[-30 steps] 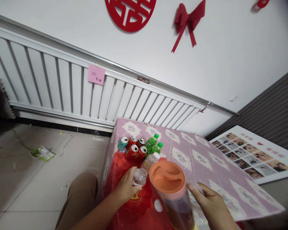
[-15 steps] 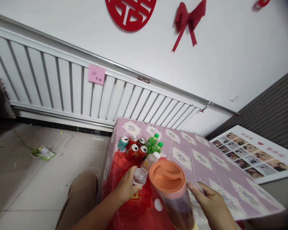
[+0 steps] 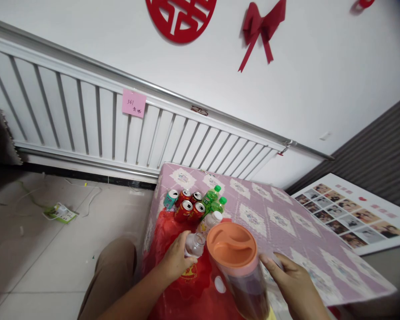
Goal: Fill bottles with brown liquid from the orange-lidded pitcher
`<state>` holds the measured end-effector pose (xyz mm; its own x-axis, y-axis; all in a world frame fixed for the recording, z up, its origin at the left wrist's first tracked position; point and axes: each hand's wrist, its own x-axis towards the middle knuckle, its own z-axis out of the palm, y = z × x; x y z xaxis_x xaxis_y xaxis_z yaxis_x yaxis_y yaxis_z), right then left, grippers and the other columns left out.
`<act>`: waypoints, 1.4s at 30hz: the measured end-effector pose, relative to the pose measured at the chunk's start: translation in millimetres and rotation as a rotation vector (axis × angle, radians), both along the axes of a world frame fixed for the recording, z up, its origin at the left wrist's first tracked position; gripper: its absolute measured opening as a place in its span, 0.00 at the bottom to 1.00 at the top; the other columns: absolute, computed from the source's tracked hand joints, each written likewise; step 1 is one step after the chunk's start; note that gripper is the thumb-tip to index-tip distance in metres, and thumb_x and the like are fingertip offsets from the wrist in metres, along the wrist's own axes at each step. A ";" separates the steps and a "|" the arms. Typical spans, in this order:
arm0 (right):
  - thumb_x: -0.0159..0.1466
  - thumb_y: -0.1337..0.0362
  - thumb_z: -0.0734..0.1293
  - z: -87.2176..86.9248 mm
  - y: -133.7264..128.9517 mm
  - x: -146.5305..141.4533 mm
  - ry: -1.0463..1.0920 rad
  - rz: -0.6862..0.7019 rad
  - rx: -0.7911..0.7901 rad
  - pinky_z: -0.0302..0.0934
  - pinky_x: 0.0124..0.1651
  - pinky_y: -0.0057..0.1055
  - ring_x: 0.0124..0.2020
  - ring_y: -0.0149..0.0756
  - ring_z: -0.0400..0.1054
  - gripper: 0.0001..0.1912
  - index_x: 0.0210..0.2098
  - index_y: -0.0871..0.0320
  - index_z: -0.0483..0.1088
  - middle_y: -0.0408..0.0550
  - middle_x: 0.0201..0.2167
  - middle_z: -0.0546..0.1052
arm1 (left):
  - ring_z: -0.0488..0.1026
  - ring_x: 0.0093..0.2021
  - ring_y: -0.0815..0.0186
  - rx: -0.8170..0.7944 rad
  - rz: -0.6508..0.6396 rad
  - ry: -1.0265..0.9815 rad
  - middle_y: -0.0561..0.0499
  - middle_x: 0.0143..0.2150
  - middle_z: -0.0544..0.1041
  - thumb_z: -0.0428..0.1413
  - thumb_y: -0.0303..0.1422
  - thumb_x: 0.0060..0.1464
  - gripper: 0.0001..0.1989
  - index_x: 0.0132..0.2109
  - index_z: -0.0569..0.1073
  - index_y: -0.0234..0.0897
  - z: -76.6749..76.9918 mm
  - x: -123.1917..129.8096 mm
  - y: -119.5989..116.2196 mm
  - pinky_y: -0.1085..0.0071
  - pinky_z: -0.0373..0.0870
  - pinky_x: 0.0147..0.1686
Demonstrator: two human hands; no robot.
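My left hand point(image 3: 177, 260) is wrapped round a clear, uncapped bottle point(image 3: 194, 245) above a red cloth point(image 3: 173, 306). To its right, a clear pitcher point(image 3: 248, 289) with an orange lid point(image 3: 232, 245) holds brown liquid, and my right hand point(image 3: 291, 280) grips its handle. The pitcher's rim is close beside the bottle's mouth, and no stream shows between them. A round white cap point(image 3: 220, 285) lies on the red cloth. Behind the bottle is a white-capped bottle point(image 3: 208, 223).
Several red cans point(image 3: 184, 211), a teal can point(image 3: 170, 199) and two green bottles point(image 3: 216, 205) stand on a purple patterned cover point(image 3: 253, 218). A white radiator point(image 3: 86, 115) runs along the wall. A photo board point(image 3: 353, 213) leans at right. A power strip point(image 3: 62, 214) lies on the floor.
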<state>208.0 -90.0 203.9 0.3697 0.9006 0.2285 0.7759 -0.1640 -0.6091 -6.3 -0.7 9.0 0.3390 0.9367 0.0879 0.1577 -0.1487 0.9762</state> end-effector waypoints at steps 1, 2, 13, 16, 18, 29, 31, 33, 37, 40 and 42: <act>0.53 0.46 0.66 -0.3 0.0 0.1 -0.001 -0.001 -0.006 0.56 0.22 0.25 0.20 0.32 0.60 0.21 0.15 0.57 0.67 0.39 0.15 0.65 | 0.67 0.59 0.56 0.002 0.002 -0.001 0.42 0.60 0.68 0.62 0.23 0.41 0.39 0.61 0.59 0.40 -0.3 0.1 0.1 0.61 0.62 0.59; 0.53 0.47 0.66 -0.6 0.1 0.2 -0.002 -0.004 -0.009 0.56 0.22 0.25 0.20 0.32 0.59 0.21 0.15 0.57 0.67 0.39 0.15 0.65 | 0.67 0.59 0.56 0.003 0.002 -0.002 0.42 0.60 0.68 0.62 0.23 0.41 0.39 0.61 0.59 0.39 -0.5 0.2 0.1 0.61 0.62 0.59; 0.53 0.45 0.65 -3.4 1.2 1.7 0.002 -0.016 -0.043 0.58 0.25 0.25 0.23 0.33 0.60 0.23 0.16 0.57 0.66 0.40 0.17 0.64 | 0.66 0.59 0.56 -0.003 0.000 0.009 0.42 0.61 0.68 0.63 0.24 0.41 0.39 0.61 0.58 0.38 -2.3 0.9 0.7 0.61 0.61 0.60; 0.54 0.45 0.65 -5.8 0.8 3.7 -0.005 -0.023 -0.049 0.58 0.25 0.25 0.23 0.33 0.59 0.23 0.16 0.57 0.65 0.40 0.17 0.64 | 0.65 0.60 0.56 -0.010 -0.006 0.010 0.42 0.62 0.67 0.62 0.25 0.42 0.39 0.62 0.58 0.38 -0.9 -0.3 0.3 0.61 0.60 0.61; 0.54 0.45 0.65 -6.6 0.8 4.0 0.011 -0.019 -0.050 0.57 0.25 0.25 0.23 0.32 0.59 0.22 0.17 0.57 0.65 0.40 0.17 0.63 | 0.65 0.60 0.56 -0.013 -0.004 0.009 0.41 0.62 0.66 0.62 0.25 0.41 0.39 0.62 0.58 0.38 -0.4 -0.7 0.2 0.61 0.60 0.61; 0.52 0.47 0.67 -0.3 2.2 -2.6 0.029 -0.032 -0.031 0.57 0.24 0.25 0.22 0.33 0.61 0.20 0.17 0.57 0.68 0.40 0.16 0.66 | 0.65 0.60 0.54 0.003 0.002 -0.014 0.41 0.61 0.67 0.63 0.23 0.40 0.41 0.61 0.59 0.39 -7.0 1.5 1.8 0.59 0.60 0.60; 0.52 0.47 0.67 0.5 2.2 -3.3 0.033 -0.029 -0.022 0.58 0.24 0.25 0.22 0.33 0.62 0.20 0.17 0.57 0.69 0.40 0.16 0.67 | 0.65 0.60 0.54 0.003 0.003 -0.019 0.41 0.61 0.67 0.63 0.23 0.40 0.40 0.61 0.59 0.39 -7.5 1.3 1.9 0.59 0.60 0.61; 0.52 0.47 0.68 0.6 2.3 -3.7 0.037 -0.022 -0.015 0.57 0.24 0.25 0.21 0.33 0.62 0.20 0.17 0.57 0.69 0.40 0.16 0.67 | 0.65 0.60 0.54 0.001 0.005 -0.026 0.42 0.62 0.67 0.63 0.24 0.41 0.40 0.61 0.59 0.40 -7.6 1.1 1.7 0.59 0.60 0.61; 0.52 0.47 0.68 -0.3 2.6 -3.8 0.038 0.001 -0.006 0.57 0.23 0.25 0.20 0.33 0.61 0.20 0.16 0.57 0.68 0.39 0.15 0.66 | 0.66 0.60 0.55 -0.007 0.007 -0.020 0.42 0.61 0.67 0.63 0.23 0.40 0.41 0.61 0.59 0.41 -6.2 0.8 1.3 0.59 0.61 0.60; 0.52 0.47 0.67 -0.9 3.0 -3.8 0.037 0.007 0.001 0.56 0.22 0.25 0.20 0.32 0.60 0.20 0.16 0.56 0.68 0.39 0.15 0.65 | 0.66 0.59 0.55 -0.001 0.002 -0.005 0.42 0.61 0.68 0.63 0.24 0.40 0.40 0.61 0.59 0.41 -5.5 0.6 1.2 0.60 0.61 0.60; 0.52 0.47 0.67 -0.6 3.4 -4.1 0.031 0.002 0.005 0.55 0.21 0.25 0.19 0.31 0.59 0.21 0.15 0.56 0.67 0.39 0.14 0.64 | 0.66 0.59 0.55 0.005 0.001 -0.003 0.42 0.61 0.68 0.63 0.24 0.41 0.40 0.62 0.58 0.40 -5.6 0.7 1.3 0.60 0.61 0.60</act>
